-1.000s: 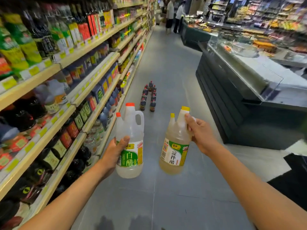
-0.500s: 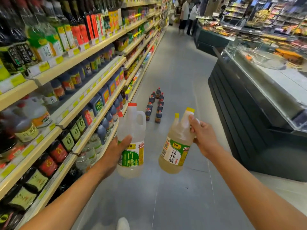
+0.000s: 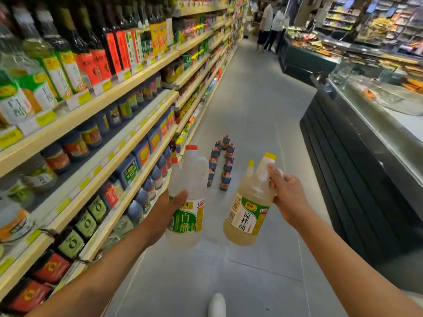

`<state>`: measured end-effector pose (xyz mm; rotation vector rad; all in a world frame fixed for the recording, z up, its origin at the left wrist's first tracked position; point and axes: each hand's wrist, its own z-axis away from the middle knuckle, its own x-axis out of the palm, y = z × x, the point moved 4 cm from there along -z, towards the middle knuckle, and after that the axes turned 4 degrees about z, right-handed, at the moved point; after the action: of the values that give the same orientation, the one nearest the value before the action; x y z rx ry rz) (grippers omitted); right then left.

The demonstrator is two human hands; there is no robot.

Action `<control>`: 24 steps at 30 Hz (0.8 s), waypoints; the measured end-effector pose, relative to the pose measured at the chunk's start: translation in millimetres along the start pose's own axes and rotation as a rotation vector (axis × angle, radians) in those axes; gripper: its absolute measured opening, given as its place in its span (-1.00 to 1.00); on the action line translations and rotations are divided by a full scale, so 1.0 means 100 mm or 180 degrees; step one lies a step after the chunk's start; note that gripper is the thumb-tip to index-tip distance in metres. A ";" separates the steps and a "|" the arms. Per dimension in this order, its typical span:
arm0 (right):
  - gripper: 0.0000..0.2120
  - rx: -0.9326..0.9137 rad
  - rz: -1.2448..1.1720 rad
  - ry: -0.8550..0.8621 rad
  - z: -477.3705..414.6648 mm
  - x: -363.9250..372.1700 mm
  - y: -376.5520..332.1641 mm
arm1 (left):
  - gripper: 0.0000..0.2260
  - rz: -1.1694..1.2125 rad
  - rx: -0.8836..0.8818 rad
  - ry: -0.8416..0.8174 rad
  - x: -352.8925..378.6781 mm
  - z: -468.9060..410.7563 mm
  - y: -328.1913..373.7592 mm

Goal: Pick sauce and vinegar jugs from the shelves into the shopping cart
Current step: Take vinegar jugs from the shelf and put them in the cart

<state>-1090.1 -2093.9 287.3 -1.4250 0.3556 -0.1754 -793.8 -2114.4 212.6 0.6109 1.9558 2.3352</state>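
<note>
My left hand [image 3: 166, 213] grips the body of a clear white-vinegar jug [image 3: 188, 197] with an orange cap and a green label, held upright over the aisle floor. A yellowish vinegar jug [image 3: 249, 211] with a yellow cap hangs tilted from my right hand [image 3: 287, 193], which holds it by the handle near the neck. The two jugs are side by side, a little apart. No shopping cart is in view.
Shelves [image 3: 109, 104] of sauce and vinegar bottles and jugs run along the left. Several small dark bottles [image 3: 223, 161] stand in two rows on the floor ahead. A dark deli counter [image 3: 357, 156] lines the right. Two people [image 3: 270, 24] stand far down the aisle. A white shoe [image 3: 217, 305] shows below.
The view has moved forward along the aisle; the floor bottles and shelves are nearer. Both jugs stay in my hands, held about the same. My shoe now shows at the bottom.
</note>
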 end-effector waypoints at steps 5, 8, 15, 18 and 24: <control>-0.55 -0.0034 0.0090 -0.0392 -1.08 0.26 -0.10 | -0.09 -0.0070 0.0051 0.0254 -0.06 -0.73 0.13; -0.56 -0.0039 0.0216 -0.0729 -1.67 0.53 -0.19 | -0.21 0.0161 0.0036 0.0643 -0.18 -1.02 0.18; -0.55 -0.0158 0.0324 -0.1484 -2.52 1.59 -0.40 | -0.16 0.0279 0.0147 0.1643 -0.75 -1.19 0.30; -0.59 -0.0189 0.0326 -0.1827 -2.70 2.15 -0.43 | 0.00 0.0209 0.0235 0.2113 -1.11 -1.13 0.34; -0.52 -0.0260 0.0368 -0.2475 -2.73 3.20 -0.51 | -0.02 0.0167 0.0469 0.2720 -1.68 -0.82 0.49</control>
<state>-880.0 -2461.1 265.4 -1.4354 -0.2000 0.4863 -654.6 -2247.7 202.5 -0.4453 2.4179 2.7715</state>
